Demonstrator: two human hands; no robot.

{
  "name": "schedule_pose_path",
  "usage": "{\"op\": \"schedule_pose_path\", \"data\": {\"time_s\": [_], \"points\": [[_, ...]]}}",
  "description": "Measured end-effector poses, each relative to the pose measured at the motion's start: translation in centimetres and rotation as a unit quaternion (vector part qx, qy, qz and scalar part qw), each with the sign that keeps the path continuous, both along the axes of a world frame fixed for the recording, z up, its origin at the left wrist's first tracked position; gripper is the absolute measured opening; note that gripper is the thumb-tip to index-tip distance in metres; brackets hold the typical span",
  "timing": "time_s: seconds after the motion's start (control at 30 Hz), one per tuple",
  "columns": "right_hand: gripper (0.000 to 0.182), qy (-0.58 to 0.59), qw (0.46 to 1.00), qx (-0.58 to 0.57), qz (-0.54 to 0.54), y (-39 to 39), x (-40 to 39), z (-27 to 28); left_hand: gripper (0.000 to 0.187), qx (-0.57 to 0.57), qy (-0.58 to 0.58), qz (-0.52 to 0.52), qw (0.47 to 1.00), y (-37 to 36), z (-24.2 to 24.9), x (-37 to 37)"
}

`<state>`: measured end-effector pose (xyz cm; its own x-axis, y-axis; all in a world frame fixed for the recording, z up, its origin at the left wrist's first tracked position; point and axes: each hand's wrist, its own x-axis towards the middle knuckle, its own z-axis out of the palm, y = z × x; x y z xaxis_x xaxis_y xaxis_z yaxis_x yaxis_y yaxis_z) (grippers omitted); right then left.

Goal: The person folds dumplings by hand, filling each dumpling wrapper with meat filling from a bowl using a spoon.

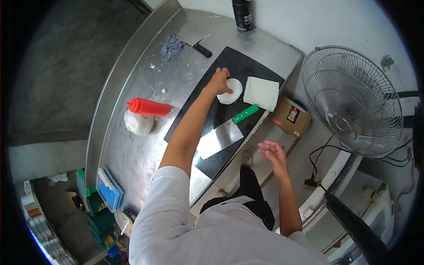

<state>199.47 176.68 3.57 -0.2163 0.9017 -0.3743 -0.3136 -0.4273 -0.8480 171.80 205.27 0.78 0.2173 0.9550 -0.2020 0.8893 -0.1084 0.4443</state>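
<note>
My left hand [219, 82] is on a round white disc [235, 89], thumb on its surface and fingers curled at its upper left edge. The disc lies on a black board [240, 62]. To its right lies a folded white cloth [261, 92]. Nearer to me, a cleaver with a green handle [245, 114] and a wide blade [219, 140] rests on the board. My right hand [272, 153] is off the board's right side, in the air, empty, with its fingers apart.
On the metal table [128, 163] are a red squeeze bottle [149, 107] against a white bundle [138, 123], a black-handled cleaver [202, 50], a blue cloth [172, 47] and a black bottle [242, 15]. A cardboard box [291, 117] and a fan [353, 101] stand right.
</note>
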Motion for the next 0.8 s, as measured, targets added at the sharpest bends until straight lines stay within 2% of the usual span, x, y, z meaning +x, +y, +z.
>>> {"op": "schedule_pose_path", "data": {"time_s": [0.07, 0.17, 0.27, 0.37, 0.5, 0.6, 0.7, 0.8], "points": [[0.034, 0.004, 1.0, 0.012, 0.006, 1.3, -0.6, 0.5, 0.083, -0.03, -0.06, 0.087, 0.994, 0.1, -0.3, 0.4], [0.035, 0.02, 1.0, 0.019, 0.012, 1.7, -1.5, 0.8, 0.071, -0.089, -0.036, 0.137, 0.986, 0.0, -0.4, 0.7], [0.035, 0.031, 0.999, 0.009, 0.02, 1.0, -2.1, 0.7, 0.057, -0.096, 0.053, 0.127, 0.986, -0.6, 0.8, 1.5], [0.035, 0.031, 0.999, 0.0, 0.03, -0.1, -2.3, 0.6, 0.043, -0.047, 0.081, 0.099, 0.991, -1.2, 1.1, 1.7], [0.037, 0.023, 0.999, 0.0, 0.028, -1.0, -1.7, 0.8, 0.034, -0.016, -0.114, 0.044, 0.992, -2.0, -0.3, -0.4], [0.039, -0.02, 0.999, 0.043, 0.001, -0.6, -2.3, 1.7, 0.027, -0.013, -0.225, 0.06, 0.972, -6.8, 4.8, -1.3], [0.043, -0.05, 0.991, 0.126, -0.012, 0.6, -5.3, 3.0, 0.031, -0.073, -0.439, 0.086, 0.891, -14.7, 8.8, -3.5], [0.041, 0.041, 0.987, 0.14, 0.07, 0.7, -10.1, 6.2, 0.038, -0.119, -0.5, 0.1, 0.852, -24.5, 12.9, -6.1]]}}
